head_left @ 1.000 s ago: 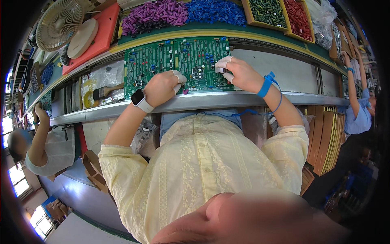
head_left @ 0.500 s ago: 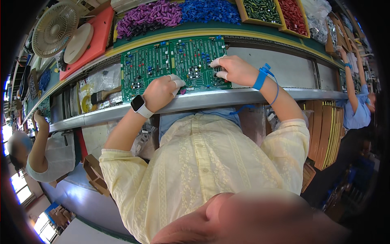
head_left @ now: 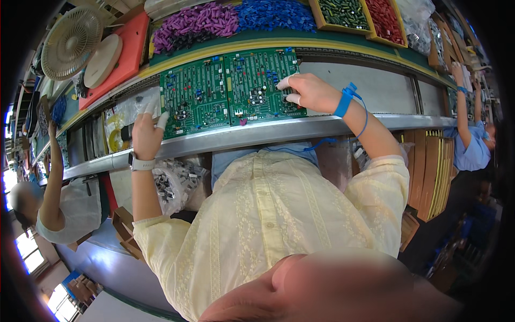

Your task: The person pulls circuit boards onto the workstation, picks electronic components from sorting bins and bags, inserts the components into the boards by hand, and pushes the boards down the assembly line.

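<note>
Two green circuit boards, a left board (head_left: 201, 99) and a right board (head_left: 247, 72), lie side by side on the rails in front of me. Both carry many small parts. My left hand (head_left: 146, 134), with white covers on its fingertips, is at the near left corner of the left board, thumb and fingers apart, the thumb at the board's edge. Over the right edge of the right board, my right hand (head_left: 314, 94) has its covered thumb and finger spread, their tips on or just above the parts there. A small purple part (head_left: 243, 122) sits at the board's near edge.
Beyond the rail lie heaps of purple parts (head_left: 198, 24) and blue parts (head_left: 276, 15), with boxes of green parts (head_left: 343, 13) and red parts (head_left: 385, 21). A fan (head_left: 72, 43) stands far left. A metal rail (head_left: 279, 126) runs nearest me. Co-workers sit on both sides.
My left hand has moved left, from the near edge between the boards to the left board's corner, and its fingers have spread. My right hand stays at the right board.
</note>
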A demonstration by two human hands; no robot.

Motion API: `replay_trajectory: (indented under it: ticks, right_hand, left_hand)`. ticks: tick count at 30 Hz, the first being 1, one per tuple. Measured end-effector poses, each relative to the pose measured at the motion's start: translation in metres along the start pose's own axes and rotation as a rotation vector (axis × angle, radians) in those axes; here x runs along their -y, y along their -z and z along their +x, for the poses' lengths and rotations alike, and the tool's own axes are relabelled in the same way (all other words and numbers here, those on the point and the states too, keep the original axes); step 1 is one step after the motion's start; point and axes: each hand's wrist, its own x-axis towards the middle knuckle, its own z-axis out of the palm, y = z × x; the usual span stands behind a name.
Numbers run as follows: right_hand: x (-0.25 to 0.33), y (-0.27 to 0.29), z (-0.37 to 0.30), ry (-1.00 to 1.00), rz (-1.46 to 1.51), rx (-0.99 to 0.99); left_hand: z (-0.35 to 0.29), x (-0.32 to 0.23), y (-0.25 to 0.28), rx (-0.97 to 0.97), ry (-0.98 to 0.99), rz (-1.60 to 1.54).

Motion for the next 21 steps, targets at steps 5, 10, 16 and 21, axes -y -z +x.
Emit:
replay_trajectory:
  ticks: [5,10,16,21]
  right_hand:
    - [-0.005,0.0,0.003,-0.099,0.087,0.063]
    - [-0.006,-0.002,0.003,0.012,0.0,0.018]
    - [-0.006,0.001,0.005,-0.001,-0.012,0.063]
    - [-0.011,-0.013,0.0,0.05,-0.105,-0.018]
  left_hand:
    - [-0.02,0.044,-0.012,0.006,0.196,0.016]
    - [-0.022,0.042,-0.02,0.028,0.213,-0.172]
    - [-0.019,0.035,-0.022,0.005,0.179,-0.139]
    - [-0.015,0.028,-0.021,0.01,0.198,-0.176]
